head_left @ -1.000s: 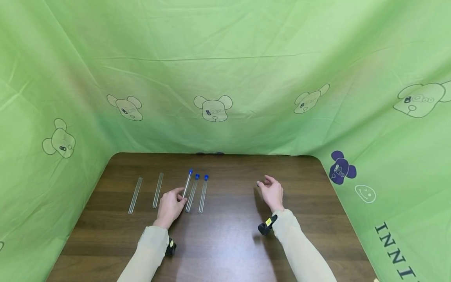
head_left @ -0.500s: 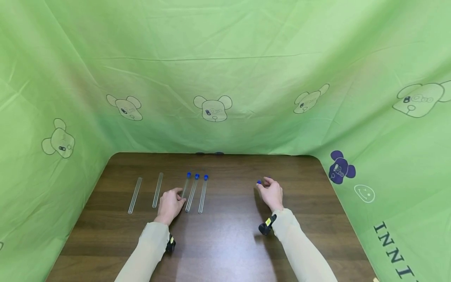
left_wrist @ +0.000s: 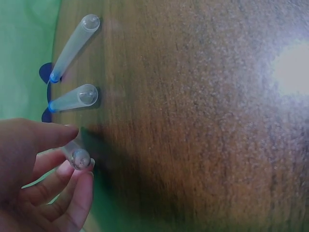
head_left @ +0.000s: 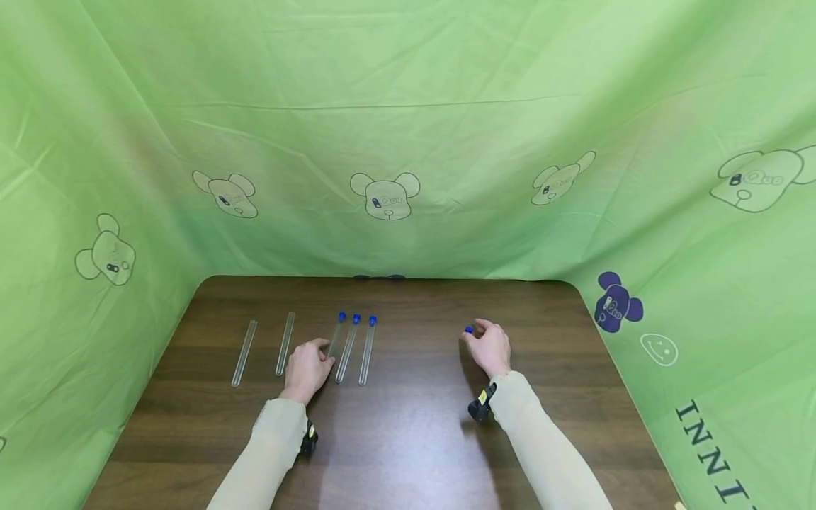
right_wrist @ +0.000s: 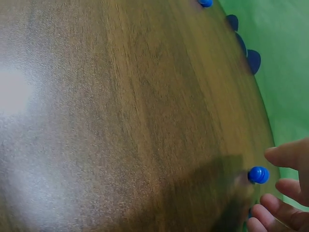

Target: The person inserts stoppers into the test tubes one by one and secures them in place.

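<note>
My left hand holds a clear test tube with a blue cap, lying low on the table. In the left wrist view, thumb and fingers are on either side of its rounded end. Two more blue-capped test tubes lie just right of it, the nearer and the farther. My right hand is at a loose blue cap on the table. Its thumb and fingers are spread around the cap, with a gap showing. Another bit of blue is mostly hidden behind the lower fingers.
Two uncapped test tubes, one nearer the hand and one farther left, lie left of the left hand. The brown wooden table is walled on three sides by a green printed curtain.
The left hand has lowered its tube from a slight tilt to beside the other capped tubes. The right fingers have opened a little, and the loose blue cap shows more plainly.
</note>
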### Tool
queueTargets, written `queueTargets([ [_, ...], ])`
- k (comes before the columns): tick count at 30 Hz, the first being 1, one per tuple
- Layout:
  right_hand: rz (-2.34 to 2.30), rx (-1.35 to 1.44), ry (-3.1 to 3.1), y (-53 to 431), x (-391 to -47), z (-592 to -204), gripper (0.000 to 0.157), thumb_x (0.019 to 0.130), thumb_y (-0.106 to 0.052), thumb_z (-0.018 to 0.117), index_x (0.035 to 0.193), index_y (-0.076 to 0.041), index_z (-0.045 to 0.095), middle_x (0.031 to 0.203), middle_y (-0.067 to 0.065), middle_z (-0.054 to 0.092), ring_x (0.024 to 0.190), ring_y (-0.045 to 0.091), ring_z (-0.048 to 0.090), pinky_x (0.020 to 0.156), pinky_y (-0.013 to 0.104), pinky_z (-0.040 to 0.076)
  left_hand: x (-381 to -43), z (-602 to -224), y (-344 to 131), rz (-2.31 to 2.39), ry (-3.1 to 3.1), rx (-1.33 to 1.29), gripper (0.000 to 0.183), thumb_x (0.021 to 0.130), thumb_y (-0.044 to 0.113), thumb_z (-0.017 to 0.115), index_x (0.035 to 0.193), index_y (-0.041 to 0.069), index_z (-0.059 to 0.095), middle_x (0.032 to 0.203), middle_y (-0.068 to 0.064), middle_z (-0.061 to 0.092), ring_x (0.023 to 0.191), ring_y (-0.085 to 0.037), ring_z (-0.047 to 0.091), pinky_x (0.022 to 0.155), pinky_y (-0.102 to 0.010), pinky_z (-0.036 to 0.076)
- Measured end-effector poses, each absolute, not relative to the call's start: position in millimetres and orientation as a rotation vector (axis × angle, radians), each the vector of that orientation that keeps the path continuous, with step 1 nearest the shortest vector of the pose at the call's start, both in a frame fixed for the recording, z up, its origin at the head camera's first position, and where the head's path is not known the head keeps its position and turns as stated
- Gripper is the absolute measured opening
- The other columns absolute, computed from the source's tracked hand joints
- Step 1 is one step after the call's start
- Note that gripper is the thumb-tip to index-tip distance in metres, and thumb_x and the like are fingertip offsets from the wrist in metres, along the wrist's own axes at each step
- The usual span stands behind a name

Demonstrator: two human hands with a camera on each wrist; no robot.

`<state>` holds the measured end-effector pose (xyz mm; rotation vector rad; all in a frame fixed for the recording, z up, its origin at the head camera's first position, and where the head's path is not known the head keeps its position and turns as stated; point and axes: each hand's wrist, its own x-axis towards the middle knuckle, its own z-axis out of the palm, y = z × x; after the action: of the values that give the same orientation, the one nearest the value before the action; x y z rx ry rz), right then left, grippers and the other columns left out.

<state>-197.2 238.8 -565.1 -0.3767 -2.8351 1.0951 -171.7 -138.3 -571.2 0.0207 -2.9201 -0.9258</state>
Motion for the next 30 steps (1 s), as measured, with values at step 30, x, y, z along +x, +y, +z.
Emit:
queueTargets([
  [30, 0.918, -0.361, -2.911, 234.2, -208.4, -563.0, 0.044, 0.087, -0.021, 0.076, 0.123, 0.004, 0.069, 0.106, 0.023, 0.066, 0.103, 0.041, 0.063, 0.087, 0.052, 0.048, -172.8, -573.6, -140.2, -0.874, -2.947, 0.058, 0.043, 0.083, 0.019, 0.082, 0.121, 0.0, 0.072, 0.073, 0.001, 0.067, 0.075, -0.03, 0.068, 0.068, -0.05, 0.054],
])
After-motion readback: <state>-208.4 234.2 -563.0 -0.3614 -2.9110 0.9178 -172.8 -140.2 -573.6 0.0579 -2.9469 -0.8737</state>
